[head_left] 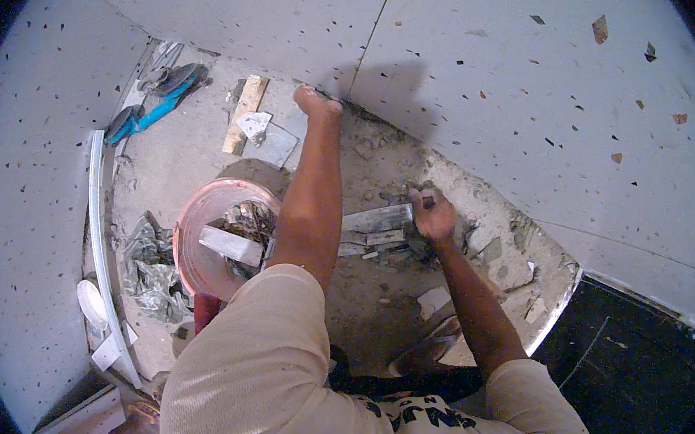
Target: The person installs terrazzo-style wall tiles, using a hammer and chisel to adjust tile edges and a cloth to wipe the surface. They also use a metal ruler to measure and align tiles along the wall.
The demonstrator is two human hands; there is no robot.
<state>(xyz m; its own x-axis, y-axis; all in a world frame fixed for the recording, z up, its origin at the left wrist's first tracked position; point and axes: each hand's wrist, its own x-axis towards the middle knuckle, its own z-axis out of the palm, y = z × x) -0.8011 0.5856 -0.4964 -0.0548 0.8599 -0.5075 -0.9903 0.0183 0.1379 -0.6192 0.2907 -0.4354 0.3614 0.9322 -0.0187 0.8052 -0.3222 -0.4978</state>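
Note:
My left arm reaches forward to the foot of the speckled wall (465,50), where my left hand (318,102) is at the wall's lower edge; its fingers are mostly hidden. Over the dusty floor my right hand (434,216) is closed, with a small greyish, dark-centred thing at its fingertips that I cannot make out. Just left of that hand lie several grey tile strips (374,219) on the floor. A pinkish bucket (187,249) stands by my left forearm, with a pale offcut (232,245) and rubble inside.
Beyond the bucket lie a wooden strip (244,114) and a grey tile piece (272,146). A blue-handled double suction lifter (158,111) rests in the far left corner. Crumpled plastic (152,267) and a long metal profile (100,239) lie along the left. Dark flooring (624,350) starts at lower right.

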